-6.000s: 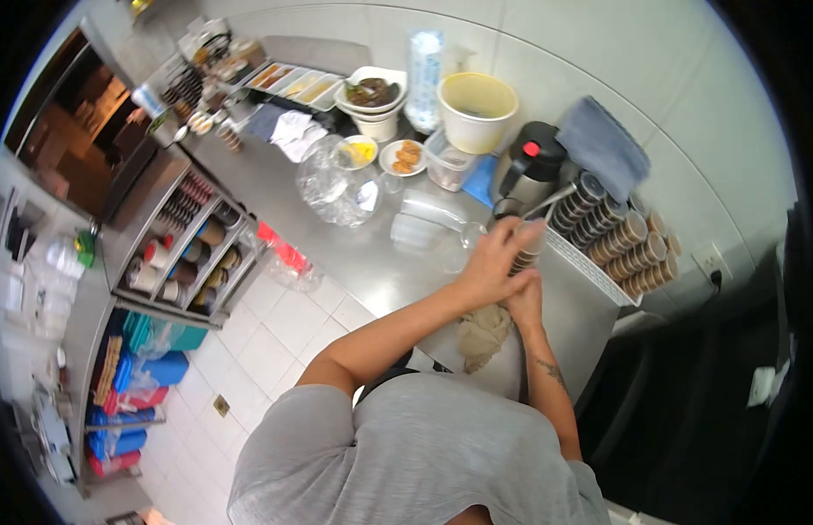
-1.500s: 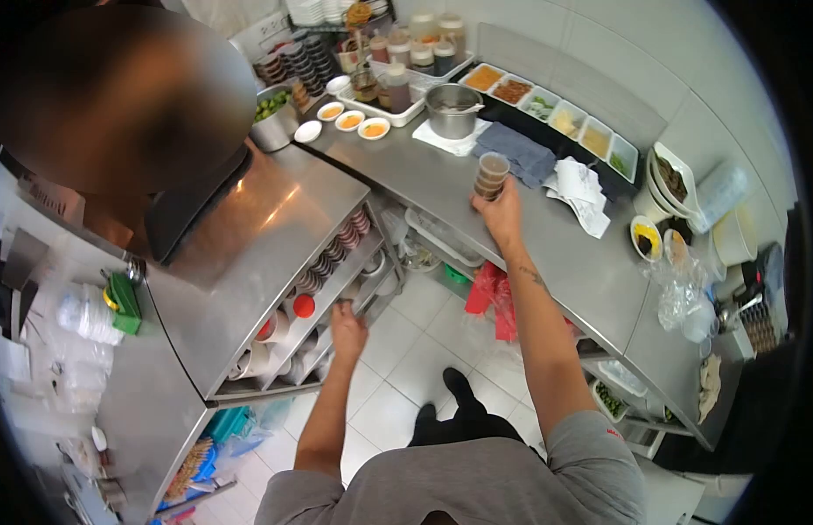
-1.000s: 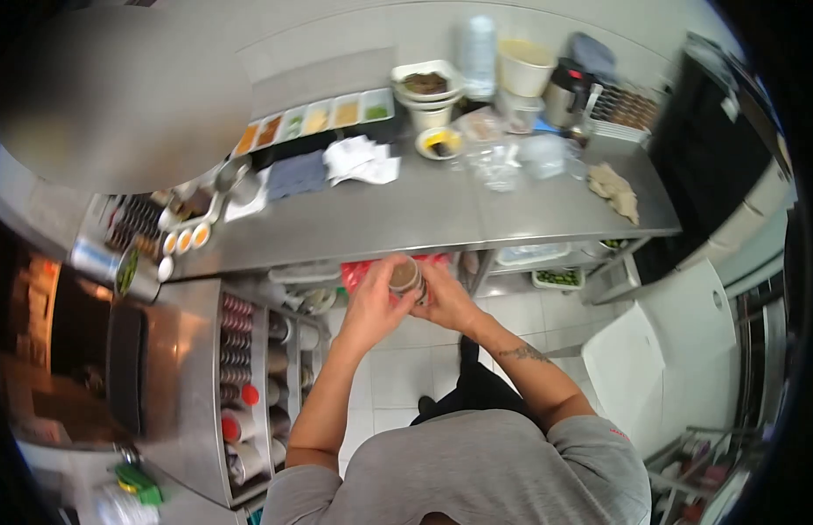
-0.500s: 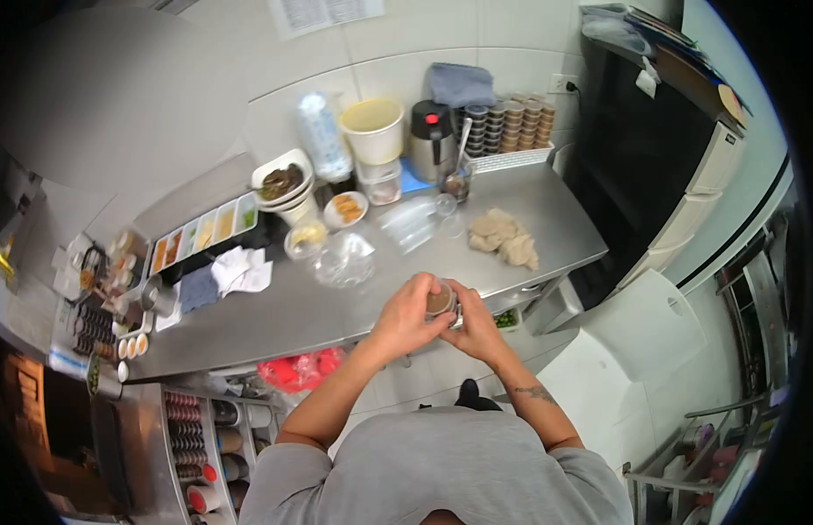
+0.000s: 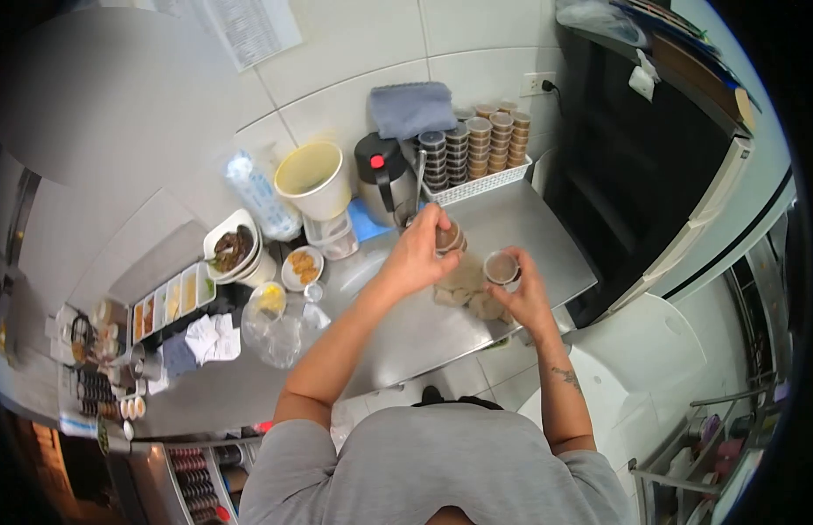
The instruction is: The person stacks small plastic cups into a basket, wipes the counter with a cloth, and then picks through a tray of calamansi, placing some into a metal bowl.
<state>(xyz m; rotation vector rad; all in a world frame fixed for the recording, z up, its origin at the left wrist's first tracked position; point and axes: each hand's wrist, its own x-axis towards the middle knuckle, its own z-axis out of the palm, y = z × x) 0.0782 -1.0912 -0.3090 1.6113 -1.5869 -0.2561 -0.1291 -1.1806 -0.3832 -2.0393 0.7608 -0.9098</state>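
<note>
My left hand is wrapped round a clear cup with brown contents, raised above the steel counter. In my right hand is a small round cup with brown contents, held from its right side over the counter's front part. The two hands are apart. A crumpled beige cloth lies on the counter beneath and between them. Behind my left hand stands a steel jug with a black lid, its lower right part hidden. Stacks of small lidded cups stand in a white basket by the wall.
Left of my left arm are a plate of orange food, a yellowish bucket, a clear plastic bag and a tray of ingredients. A white chair stands at the right, before a dark fridge.
My hands, together round a cup before, have separated and moved forward over the counter, each now with a cup. The view has shifted to the right, towards the basket.
</note>
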